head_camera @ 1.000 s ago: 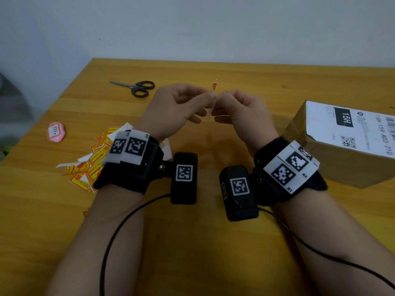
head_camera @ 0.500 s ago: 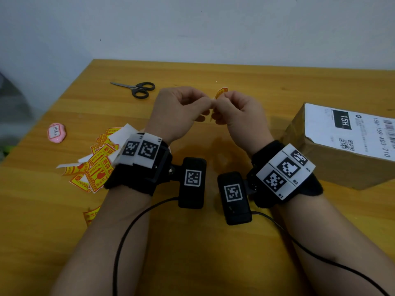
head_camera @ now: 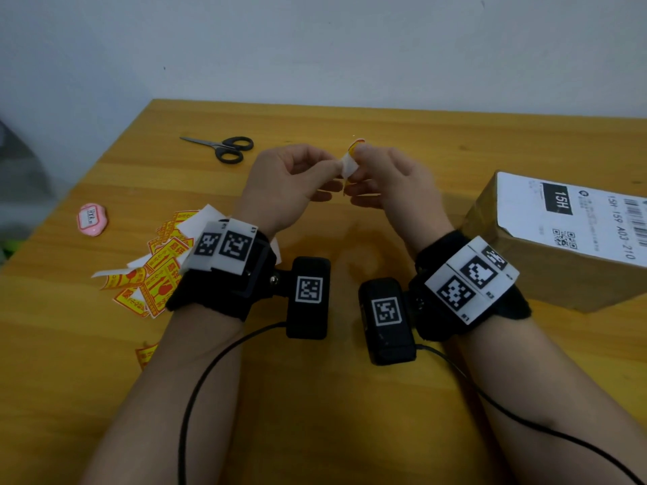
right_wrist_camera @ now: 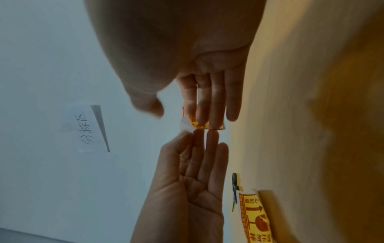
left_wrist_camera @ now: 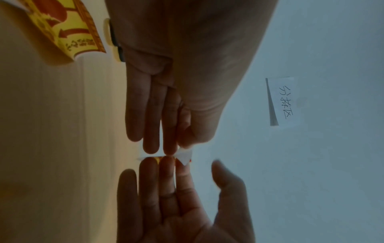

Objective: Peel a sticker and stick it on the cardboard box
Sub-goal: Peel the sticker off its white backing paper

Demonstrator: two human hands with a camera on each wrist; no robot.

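Both hands raised above the bench (head_camera: pixel 315 397), fingertips meeting mid-air over its middle. Left hand (head_camera: pixel 290 185) grip: thumb and forefinger pinching the white backing corner (head_camera: pixel 349 165) of the sticker (head_camera: pixel 355 145). Right hand (head_camera: pixel 392 180) grip: sticker lies against its fingertips (right_wrist_camera: pixel 199 118), orange-yellow print showing at the tips; thumb stands off to the side in both wrist views, blurred, so can't tell if it's pressing the sticker. Backing corner is curled away from the printed face at the top edge; the rest is hidden behind fingers.

Cardboard box (head_camera: pixel 546 260) sits on the bench to the right, near the right wrist, not touched. White shipping label (head_camera: pixel 577 218) covers its top face; brown side wall faces the hands. Open bench between box and hands.

Left of the left wrist: loose pile of yellow-red warning stickers (head_camera: pixel 157 271), some curled, partly under the wrist band. One more sticker (head_camera: pixel 145 355) just beside the left forearm. Pink tag (head_camera: pixel 91 219) close to the bench's left edge. Scissors (head_camera: pixel 224 148) at the back left, well apart from the hands. Paper note (left_wrist_camera: pixel 280 102) with handwriting on the wall behind.
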